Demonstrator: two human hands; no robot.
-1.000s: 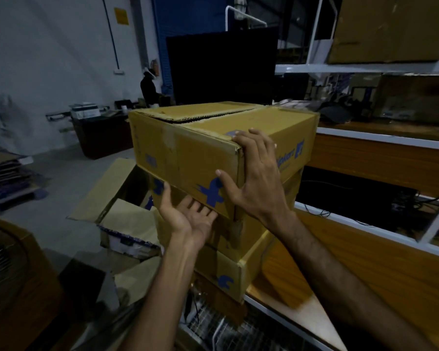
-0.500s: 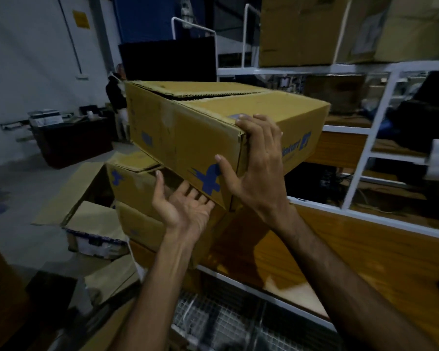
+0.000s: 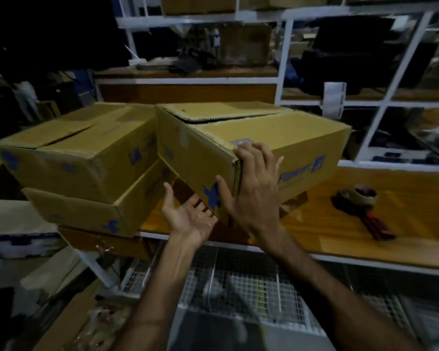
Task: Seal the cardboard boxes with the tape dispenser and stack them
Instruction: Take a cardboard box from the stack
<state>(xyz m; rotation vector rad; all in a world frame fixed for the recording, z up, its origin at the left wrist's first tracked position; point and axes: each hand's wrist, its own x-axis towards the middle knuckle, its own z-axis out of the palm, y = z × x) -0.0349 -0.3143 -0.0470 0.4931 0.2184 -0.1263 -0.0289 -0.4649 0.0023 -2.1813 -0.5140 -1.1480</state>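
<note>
A yellow cardboard box (image 3: pixel 294 138) with blue print hangs tilted over the wooden table (image 3: pixel 406 196), its top flaps unevenly closed with a gap between them. My right hand (image 3: pixel 254 196) grips its near corner, fingertips on the top edge and thumb on the left face. My left hand (image 3: pixel 188 219) is palm up with its fingers under the box's lower edge. Left of it, a similar box (image 3: pixel 86 158) lies on another one (image 3: pixel 86 216). The tape dispenser (image 3: pixel 363 206) lies on the table to the right.
A white-framed shelf rack (image 3: pixel 284 59) with dark items and more cartons stands behind the table. Wire mesh baskets (image 3: pixel 251 282) sit below the table's front edge. Flat cardboard and an open carton (image 3: pixel 18 239) lie at the lower left.
I have carried the box rightward off the stack and lower, over the table. Both hands keep the same hold. The view swung right, bringing the tape dispenser into sight.
</note>
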